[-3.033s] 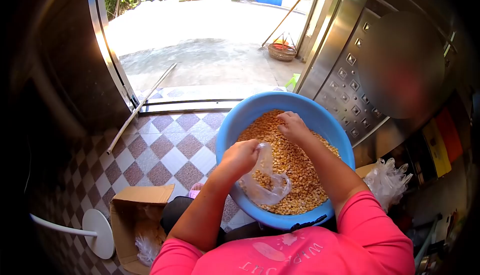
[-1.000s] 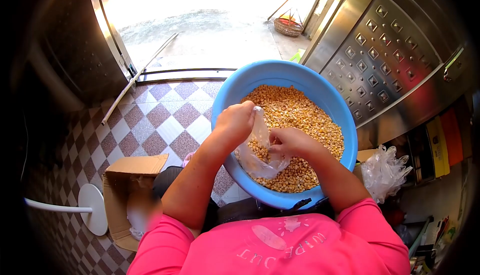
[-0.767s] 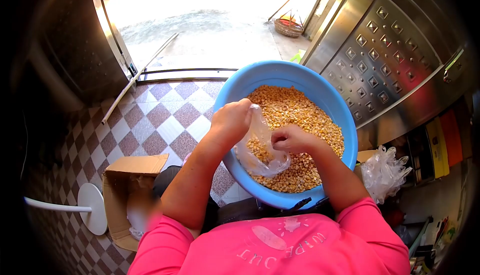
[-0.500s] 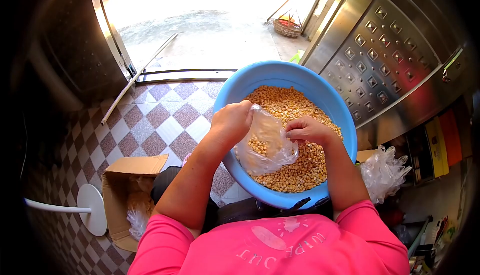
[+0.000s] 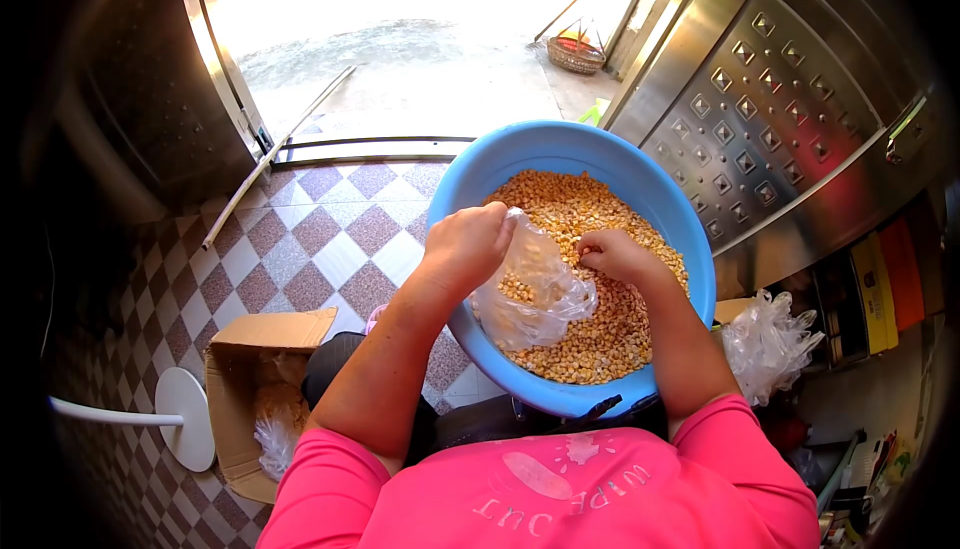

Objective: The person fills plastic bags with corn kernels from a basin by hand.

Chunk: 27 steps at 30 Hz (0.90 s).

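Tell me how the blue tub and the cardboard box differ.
The blue tub is round, while the cardboard box is angular with a flap folded out. The tub is smooth and blue; the box is plain brown. The tub holds loose yellow kernels; the box contains crumpled clear plastic. Both are open.

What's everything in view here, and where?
basin: one, blue, centre
bag: one, clear, in basin
kernels: many, yellow, in basin and bag
box: one, brown, lower left
round base: one, white, far left
plastic bundle: one, clear, basin's right
pole: one, pale, upper left
basket: one, brown, outside
door: one, silvery, upper right
tiles: many, brown and white, underfoot
clutter: uncountable, mixed, right edge
shirt: one, pink, bottom
left hand: one, pinching bag
right hand: one, over kernels
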Tool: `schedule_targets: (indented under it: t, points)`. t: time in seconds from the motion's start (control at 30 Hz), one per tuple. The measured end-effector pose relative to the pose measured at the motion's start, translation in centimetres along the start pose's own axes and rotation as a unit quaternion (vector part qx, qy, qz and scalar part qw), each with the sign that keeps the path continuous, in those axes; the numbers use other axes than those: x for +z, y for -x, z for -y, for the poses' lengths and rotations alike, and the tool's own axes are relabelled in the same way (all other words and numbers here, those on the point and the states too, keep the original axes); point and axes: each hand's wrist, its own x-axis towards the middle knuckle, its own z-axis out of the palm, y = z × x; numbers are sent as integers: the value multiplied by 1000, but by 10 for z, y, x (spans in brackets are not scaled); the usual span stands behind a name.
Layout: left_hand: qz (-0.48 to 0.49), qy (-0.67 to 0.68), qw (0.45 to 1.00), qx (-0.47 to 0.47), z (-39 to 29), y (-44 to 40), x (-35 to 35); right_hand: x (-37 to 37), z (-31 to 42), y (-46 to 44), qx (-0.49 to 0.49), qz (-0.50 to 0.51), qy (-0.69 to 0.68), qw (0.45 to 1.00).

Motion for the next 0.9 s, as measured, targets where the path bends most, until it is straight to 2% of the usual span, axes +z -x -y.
schedule_targets:
  t: [0.07,0.13,0.17,0.27,0.33,0.43,0.57,0.67,0.73,0.8,0.83,0.87,0.9]
  points:
    - [4,1,1000,-2,0,0,-1,-13,8,7,24,21,-49,998]
    - [7,4,1000,-6,1,-1,1,-26,20,13,81,39,-295,951]
    - [-7,4,1000,1,3,-2,5,-27,32,18,61,22,-351,934]
    - [-18,3,1000,4,3,-2,7,-22,57,23,20,48,-406,913]
    - [-14,1,1000,3,2,-1,5,-15,69,24,0,73,-395,916]
    - [9,-22,1000,3,1,-1,3,-4,71,21,-78,160,-446,877]
    - [9,-18,1000,6,0,-2,1,-2,68,21,-124,195,-416,879]
    - [12,-19,1000,1,-1,-2,1,-10,63,21,-118,162,-475,857]
    - [13,-18,1000,-1,-1,-2,1,-17,54,18,-79,87,-489,865]
    - [10,-20,1000,-1,-1,-1,1,-21,37,9,-21,-12,-402,915]
    - [10,-19,1000,0,0,-2,1,-17,26,5,-21,-13,-402,915]
    - [10,-21,1000,4,1,-2,2,-12,14,0,6,-80,-242,967]
    - [10,-22,1000,7,1,-2,3,-10,12,-1,33,-144,-74,986]
